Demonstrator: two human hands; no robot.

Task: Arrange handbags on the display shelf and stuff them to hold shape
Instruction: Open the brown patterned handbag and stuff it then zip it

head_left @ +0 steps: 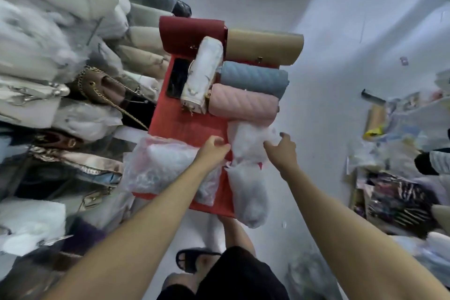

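Two bare forearms reach out from the person toward a red stand (187, 126) in the middle of the floor; below them a knee in black shorts and a foot in a black sandal (188, 259) show; the left hand (212, 147) has its fingers curled, pinching the edge of a white plastic wrapper (246, 143) at the stand's near right side; the right hand (283, 148) pinches the same wrapper from the other side, fingers bent round the crinkled film; whatever is inside the wrapper is too blurred to tell; a second clear plastic bag (160, 165) lies just left of the left wrist, on the near left of the stand; farther back on the stand, handbags sit close together: a pink quilted bag (243, 105) touching the wrapper, a blue quilted bag (254, 78) behind it, a white bag (203, 78) lying lengthwise beside them, then a dark red bag (190, 31) and a tan bag (264, 46) at the far end; a black phone (177, 78) lies left of the white bag; a shelf on the left is crowded with wrapped bags (36, 51).
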